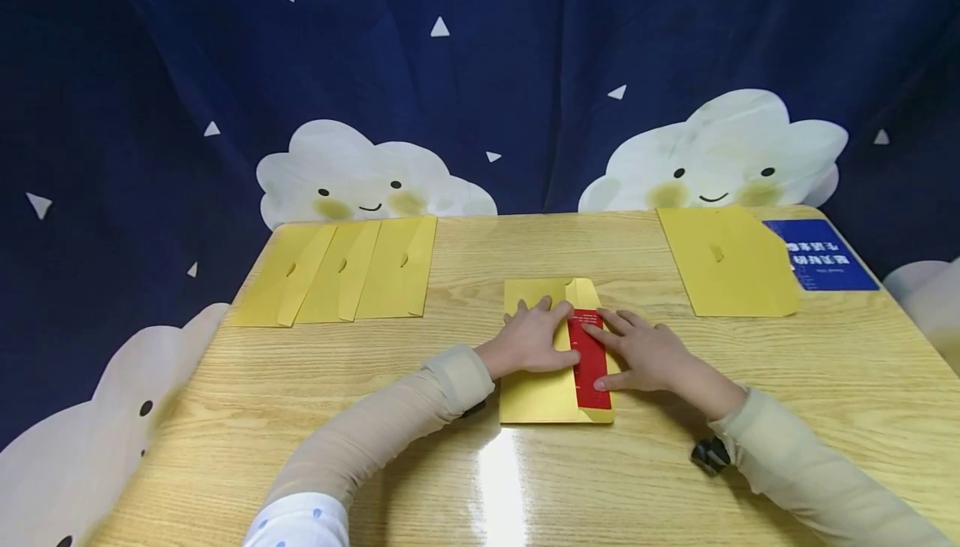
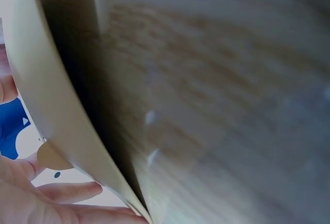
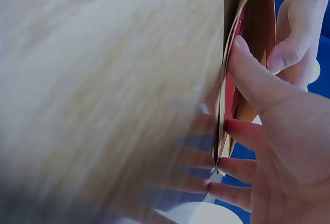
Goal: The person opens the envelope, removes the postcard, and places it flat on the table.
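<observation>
Gold paper forms the central envelope point(image 1: 536, 398) under the left hand point(image 1: 532, 341), grip spread, likely steadying it; the right hand point(image 1: 649, 355), also spread, touches the red rectangular card point(image 1: 591, 363) at its three-o'clock opening. Three yellow paper envelopes point(image 1: 341, 282), perhaps set aside, lie at ten o'clock on the wooden counter point(image 1: 637, 480).

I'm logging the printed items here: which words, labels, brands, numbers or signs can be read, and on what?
Blue card: large white Chinese characters, seemingly "美好的" and "生活"; other characters unclear, small print illegible.
Red card: pale print, too small to read.
No other text shows.
</observation>
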A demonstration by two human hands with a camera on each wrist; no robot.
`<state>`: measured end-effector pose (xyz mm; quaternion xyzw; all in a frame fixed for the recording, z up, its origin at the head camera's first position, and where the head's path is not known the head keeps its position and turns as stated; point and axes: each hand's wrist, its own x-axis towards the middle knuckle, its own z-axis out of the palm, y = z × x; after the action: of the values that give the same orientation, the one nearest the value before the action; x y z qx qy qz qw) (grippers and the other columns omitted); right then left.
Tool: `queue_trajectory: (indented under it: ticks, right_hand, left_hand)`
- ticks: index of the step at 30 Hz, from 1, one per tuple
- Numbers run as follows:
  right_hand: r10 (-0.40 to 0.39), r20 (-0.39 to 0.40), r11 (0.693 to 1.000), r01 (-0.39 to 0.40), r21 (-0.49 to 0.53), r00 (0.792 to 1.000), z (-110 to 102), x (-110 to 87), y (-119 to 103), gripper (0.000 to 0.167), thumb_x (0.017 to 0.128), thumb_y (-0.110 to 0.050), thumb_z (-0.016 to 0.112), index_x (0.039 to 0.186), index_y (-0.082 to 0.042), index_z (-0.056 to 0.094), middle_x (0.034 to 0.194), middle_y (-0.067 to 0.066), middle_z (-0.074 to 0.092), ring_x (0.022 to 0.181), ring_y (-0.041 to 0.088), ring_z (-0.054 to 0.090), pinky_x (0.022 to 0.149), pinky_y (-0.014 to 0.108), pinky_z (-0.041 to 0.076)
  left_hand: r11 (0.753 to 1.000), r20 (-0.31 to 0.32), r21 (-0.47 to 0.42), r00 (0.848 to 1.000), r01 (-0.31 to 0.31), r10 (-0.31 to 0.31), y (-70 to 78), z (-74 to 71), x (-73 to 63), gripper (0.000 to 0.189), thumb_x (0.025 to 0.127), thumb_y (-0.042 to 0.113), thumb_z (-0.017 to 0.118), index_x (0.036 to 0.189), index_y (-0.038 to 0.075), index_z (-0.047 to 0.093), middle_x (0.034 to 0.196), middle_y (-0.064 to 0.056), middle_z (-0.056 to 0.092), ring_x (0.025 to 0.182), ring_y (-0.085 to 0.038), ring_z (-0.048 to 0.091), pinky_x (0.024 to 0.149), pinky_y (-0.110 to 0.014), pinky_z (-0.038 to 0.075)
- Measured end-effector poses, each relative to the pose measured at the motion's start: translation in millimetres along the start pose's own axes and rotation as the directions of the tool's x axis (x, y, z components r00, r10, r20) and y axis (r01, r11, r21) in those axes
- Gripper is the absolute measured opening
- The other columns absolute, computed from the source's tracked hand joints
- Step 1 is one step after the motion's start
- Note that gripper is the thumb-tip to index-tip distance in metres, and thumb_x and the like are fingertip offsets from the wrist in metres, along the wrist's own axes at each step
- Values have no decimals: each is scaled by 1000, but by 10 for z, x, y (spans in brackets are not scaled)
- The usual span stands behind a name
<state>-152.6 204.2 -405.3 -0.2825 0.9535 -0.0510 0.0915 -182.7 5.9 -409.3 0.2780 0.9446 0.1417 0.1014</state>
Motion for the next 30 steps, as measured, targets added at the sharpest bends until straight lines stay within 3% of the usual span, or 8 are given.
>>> queue_trajectory:
  ticks: [10, 18, 23, 30]
  right_hand:
    - [-23, -33, 999, 24, 35, 999, 24, -21, 88, 85, 69, -56, 69, 135, -9, 45, 138, 23, 36, 121, 45, 33, 83, 62, 36]
    - [-51, -82, 989, 62, 132, 995, 69, -27, 199, 87, 67, -50, 74, 135, -5, 43, 138, 28, 31, 120, 51, 30, 85, 66, 33]
    - [-50, -100, 968, 73, 239, 994, 74, -12, 257, 87, 66, -47, 76, 134, -3, 43, 137, 32, 30, 120, 52, 26, 87, 67, 28]
    - [-22, -126, 926, 68, 371, 992, 88, -18, 302, 85, 62, -23, 83, 133, 3, 42, 134, 31, 34, 118, 47, 29, 90, 63, 29]
  left_hand:
    - [1000, -5, 1, 1000, -1, 1, 0, 10, 0, 55, 77, 48, 58, 124, 23, 43, 118, -12, 50, 99, -44, 52, 77, -63, 40]
    - [1000, -13, 16, 1000, 3, -2, -10, 19, 8, 52, 77, 50, 58, 120, 24, 44, 113, -10, 51, 96, -40, 53, 76, -61, 42]
    - [1000, -14, 7, 1000, 1, -1, -4, 10, 9, 54, 77, 50, 59, 122, 24, 43, 115, -10, 51, 97, -41, 53, 77, -62, 41]
    - [1000, -6, -4, 1000, 13, -13, -6, 20, 11, 52, 76, 49, 60, 120, 25, 44, 119, -11, 50, 102, -44, 51, 79, -64, 39]
